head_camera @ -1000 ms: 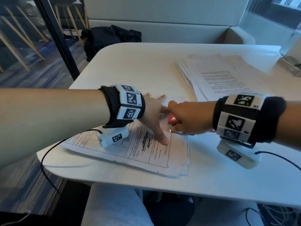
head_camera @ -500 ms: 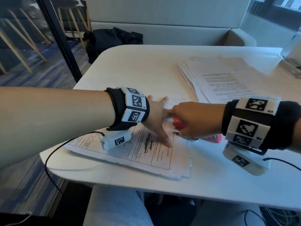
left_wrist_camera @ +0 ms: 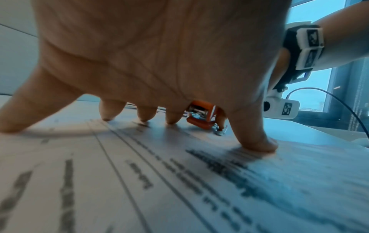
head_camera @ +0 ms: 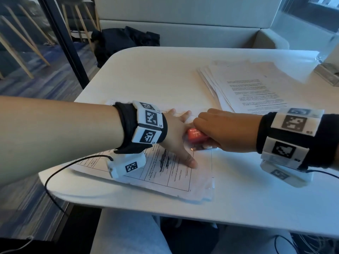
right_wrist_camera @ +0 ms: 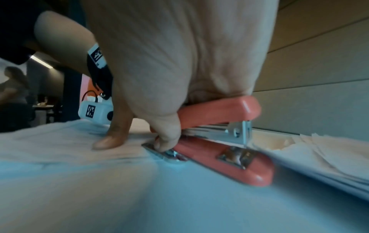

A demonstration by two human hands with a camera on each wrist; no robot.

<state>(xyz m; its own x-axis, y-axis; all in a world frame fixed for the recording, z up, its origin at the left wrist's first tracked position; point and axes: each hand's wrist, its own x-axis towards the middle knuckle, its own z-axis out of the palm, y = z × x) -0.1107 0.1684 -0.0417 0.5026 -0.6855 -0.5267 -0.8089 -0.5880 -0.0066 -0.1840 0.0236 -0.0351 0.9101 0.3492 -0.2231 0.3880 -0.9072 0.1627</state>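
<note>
A stack of printed forms (head_camera: 176, 173) lies near the white table's front left edge. My left hand (head_camera: 176, 136) is spread flat on it, fingertips (left_wrist_camera: 257, 145) pressing the paper down. My right hand (head_camera: 218, 131) grips a red stapler (head_camera: 197, 135) from above, at the stack's right edge. In the right wrist view the stapler (right_wrist_camera: 223, 141) has its jaws apart, the metal magazine between them, and my thumb rests at its rear metal base. The left wrist view shows the stapler (left_wrist_camera: 201, 116) just beyond my fingers.
A second, fanned pile of printed sheets (head_camera: 253, 88) lies at the back right of the table (head_camera: 150, 74). A clear plastic stand (head_camera: 328, 74) sits at the far right edge. A dark bag (head_camera: 124, 44) rests on the bench behind. Cables hang from both wrist cameras.
My right hand has drawn slightly to the right with the stapler, so more of its red top shows. The left hand stays pressed on the forms.
</note>
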